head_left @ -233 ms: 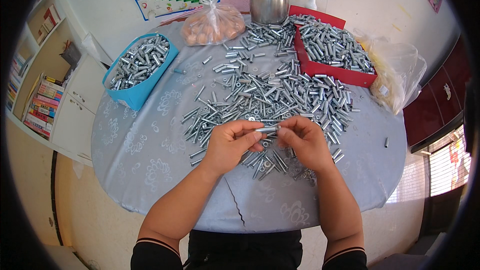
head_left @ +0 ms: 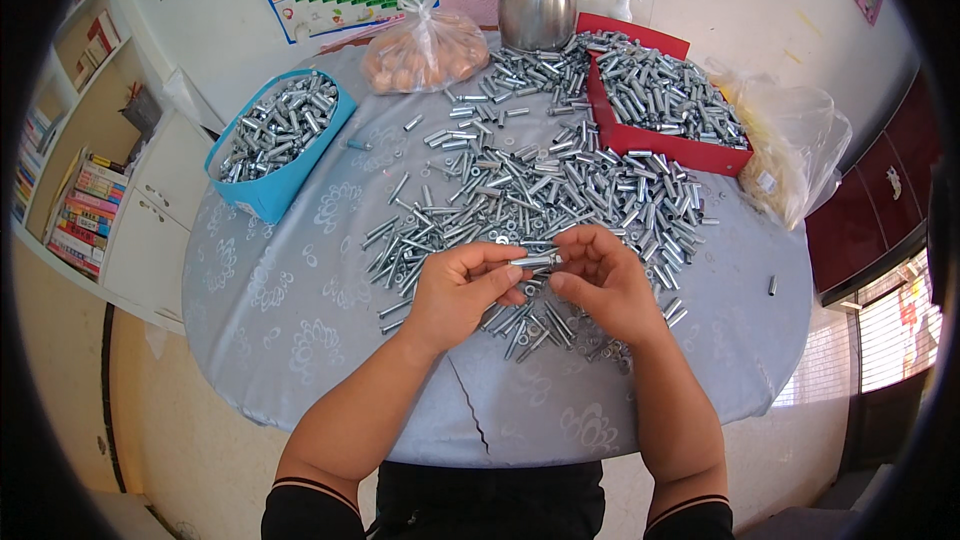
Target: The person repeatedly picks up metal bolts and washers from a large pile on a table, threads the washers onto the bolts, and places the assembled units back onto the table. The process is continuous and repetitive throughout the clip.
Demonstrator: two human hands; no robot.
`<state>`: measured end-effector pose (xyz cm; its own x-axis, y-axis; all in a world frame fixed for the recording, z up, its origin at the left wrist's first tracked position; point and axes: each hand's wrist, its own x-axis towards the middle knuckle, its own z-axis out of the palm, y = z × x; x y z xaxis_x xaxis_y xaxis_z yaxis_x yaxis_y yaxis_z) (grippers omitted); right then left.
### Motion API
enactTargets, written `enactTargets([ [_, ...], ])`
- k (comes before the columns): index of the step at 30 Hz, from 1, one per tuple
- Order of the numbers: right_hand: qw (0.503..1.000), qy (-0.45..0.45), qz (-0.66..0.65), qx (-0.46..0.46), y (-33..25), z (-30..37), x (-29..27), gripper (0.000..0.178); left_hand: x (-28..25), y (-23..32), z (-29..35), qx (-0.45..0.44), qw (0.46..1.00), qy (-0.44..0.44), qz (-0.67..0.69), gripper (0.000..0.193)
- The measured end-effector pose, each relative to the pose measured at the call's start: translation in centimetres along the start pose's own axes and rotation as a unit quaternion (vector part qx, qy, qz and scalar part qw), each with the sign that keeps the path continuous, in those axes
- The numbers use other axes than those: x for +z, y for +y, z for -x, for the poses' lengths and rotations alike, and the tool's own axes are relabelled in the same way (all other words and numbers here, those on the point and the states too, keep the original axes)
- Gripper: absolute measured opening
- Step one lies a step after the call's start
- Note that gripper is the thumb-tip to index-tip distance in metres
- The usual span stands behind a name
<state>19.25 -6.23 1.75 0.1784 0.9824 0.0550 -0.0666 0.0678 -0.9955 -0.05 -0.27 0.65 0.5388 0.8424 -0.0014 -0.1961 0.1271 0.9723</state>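
My left hand (head_left: 458,292) pinches a sleeve anchor bolt (head_left: 535,261) between thumb and fingers, and the shiny metal piece points toward the right. At its far end is my right hand (head_left: 603,280), the thumb dropped away from the curled fingers. Whether a fingertip still brushes the bolt's end is too small to tell. Beneath and beyond both hands spreads a heap of loose bolts, metal sleeves (head_left: 545,180) and washers. More bolts and washers (head_left: 530,330) lie just under my wrists.
A blue bin (head_left: 268,198) of assembled anchors stands at the left, a red box (head_left: 672,154) of them at the back right. Behind are a tied bag of round brownish items (head_left: 425,52), a steel pot (head_left: 539,5) and a clear plastic bag (head_left: 795,155). A patterned grey cloth (head_left: 320,340) covers the table.
My right thumb has moved down off the bolt's end, and the right fingers have spread slightly. The left hand keeps its pinch in nearly the same place.
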Motion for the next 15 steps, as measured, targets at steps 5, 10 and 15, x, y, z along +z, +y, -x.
enactTargets([
  [5,0.99,-0.089,0.09,0.055,0.1,-0.2,-1.8,0.013,0.0,-0.1,0.1,0.006,1.0,-0.001,0.001,0.022],
  [10,1.0,-0.026,-0.009,0.012,-0.2,0.1,-0.4,0.013,0.1,-0.1,0.0,0.005,1.0,-0.003,0.01,0.022],
  [15,0.994,-0.074,0.051,0.061,-0.2,-0.1,-1.7,0.013,0.1,0.2,0.2,0.004,1.0,-0.002,0.012,0.022],
])
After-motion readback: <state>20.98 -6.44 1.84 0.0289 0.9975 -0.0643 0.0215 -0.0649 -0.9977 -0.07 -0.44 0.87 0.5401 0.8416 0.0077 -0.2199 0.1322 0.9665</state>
